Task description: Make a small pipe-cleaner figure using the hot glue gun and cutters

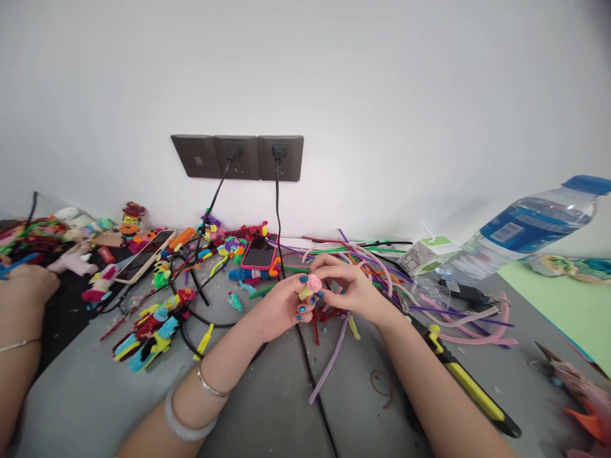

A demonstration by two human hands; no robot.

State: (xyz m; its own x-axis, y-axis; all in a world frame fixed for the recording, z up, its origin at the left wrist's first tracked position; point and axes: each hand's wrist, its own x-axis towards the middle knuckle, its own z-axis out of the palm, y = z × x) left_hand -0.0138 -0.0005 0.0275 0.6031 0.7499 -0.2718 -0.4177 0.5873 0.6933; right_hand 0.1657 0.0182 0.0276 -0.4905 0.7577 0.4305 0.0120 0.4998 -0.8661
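Observation:
Between the fingertips of my left hand point(282, 304) is a small fuzzy pipe-cleaner piece point(314, 284), with a coiled pink top and a pale yellow part below. My right hand point(351, 287) pinches at the same piece from the other side, thumb and fingertips close against it. Beneath both hands lie a dark red tinsel pipe cleaner point(316, 331) and a lilac pipe cleaner point(329, 366). Part of the held piece is hidden by the fingers.
Loose pipe cleaners point(382, 280), a phone point(260, 252) and finished pipe-cleaner figures point(147, 334) crowd the table. Black cables point(305, 356) cross it. Right are a drink carton point(428, 254), tilted bottle point(520, 229) and yellow-black tool handle point(472, 388). Another person's hand point(28, 289) is left.

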